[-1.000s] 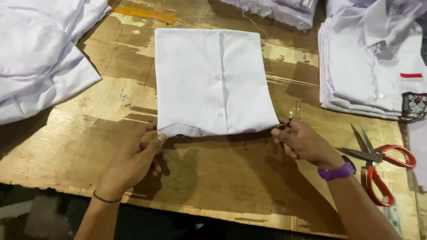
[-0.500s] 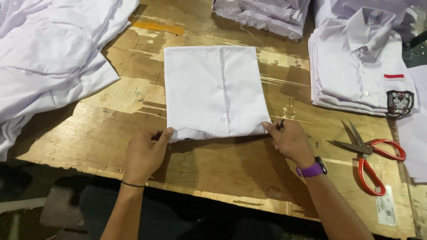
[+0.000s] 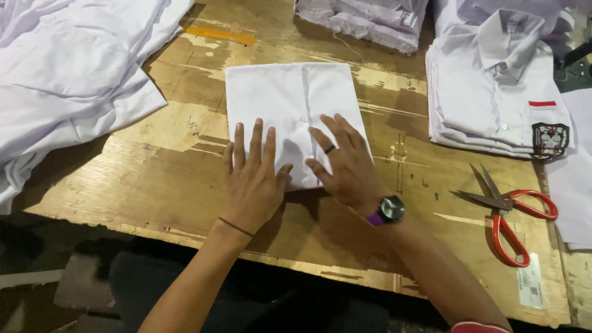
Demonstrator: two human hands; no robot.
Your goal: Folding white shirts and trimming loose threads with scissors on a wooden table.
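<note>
Hands, two, are pressed flat with fingers spread, left hand [image 3: 254,176] and right hand [image 3: 345,163], on one folded white shirt [image 3: 290,108] at frame centre; one pair of red scissors [image 3: 509,213] lies on the bench [image 3: 154,179] at lower right.

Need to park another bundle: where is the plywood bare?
Bare wood lies between the folded shirt and the shirt stack, and left of the left hand below the loose pile. The right edge is crowded by scissors.

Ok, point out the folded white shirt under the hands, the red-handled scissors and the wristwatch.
folded white shirt [image 3: 277,92]: head view, upper left panel of the cloth.
red-handled scissors [image 3: 501,205]: head view, at the pivot.
wristwatch [image 3: 391,209]: head view, on its dial, right wrist.
</note>
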